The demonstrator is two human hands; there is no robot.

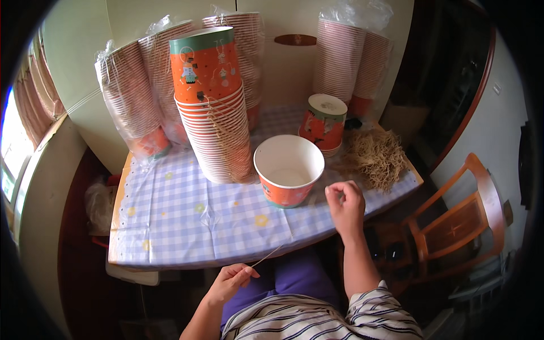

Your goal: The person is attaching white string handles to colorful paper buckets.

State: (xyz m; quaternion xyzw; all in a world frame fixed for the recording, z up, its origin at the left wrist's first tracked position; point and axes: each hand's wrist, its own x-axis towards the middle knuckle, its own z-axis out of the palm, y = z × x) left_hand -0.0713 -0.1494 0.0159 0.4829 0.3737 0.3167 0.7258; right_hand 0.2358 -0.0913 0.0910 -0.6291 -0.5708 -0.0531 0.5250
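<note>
My left hand [233,279] is low in front of the table's near edge, its thumb and fingers pinched on a thin tan cord [266,256] that slants up to the right. My right hand [346,205] is raised over the table's right part, fingers curled in; what they hold, if anything, is too small to make out. Just left of it an orange paper bucket [285,195] with a white inside stands upright, mouth up. A tangled heap of tan cords [378,161] lies beyond my right hand. Behind the bucket is a short upside-down stack of buckets [322,127].
A tall stack of upside-down paper buckets [212,133], cords hanging down its side, rises left of centre. Plastic-wrapped bucket stacks [127,93] line the back. A blue checked cloth [187,226] covers the table. To the right stands a wooden chair [459,218].
</note>
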